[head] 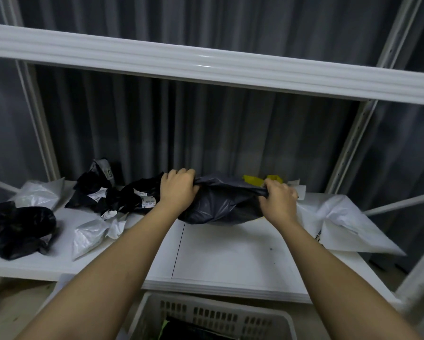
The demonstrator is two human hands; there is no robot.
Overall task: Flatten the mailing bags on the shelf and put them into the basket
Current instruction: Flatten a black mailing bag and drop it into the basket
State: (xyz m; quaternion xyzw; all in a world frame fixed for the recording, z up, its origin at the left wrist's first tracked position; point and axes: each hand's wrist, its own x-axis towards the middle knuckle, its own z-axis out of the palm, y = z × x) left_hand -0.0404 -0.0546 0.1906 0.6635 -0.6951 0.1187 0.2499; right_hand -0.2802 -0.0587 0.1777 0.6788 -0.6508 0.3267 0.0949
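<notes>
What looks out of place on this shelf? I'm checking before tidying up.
Nothing is damaged or spilled. The bags are just crumpled: a black bag bunched at the left, and a white bag overhanging the shelf's right edge.

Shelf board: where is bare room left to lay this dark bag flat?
The shelf is bare in front of the dark bag, between the left hand and right hand. Black bags crowd the left; a white bag fills the right.

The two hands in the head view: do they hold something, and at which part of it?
Both hold the same dark grey mailing bag. The left hand grips its bunched left end, and the right hand grips its bunched right end.
</notes>
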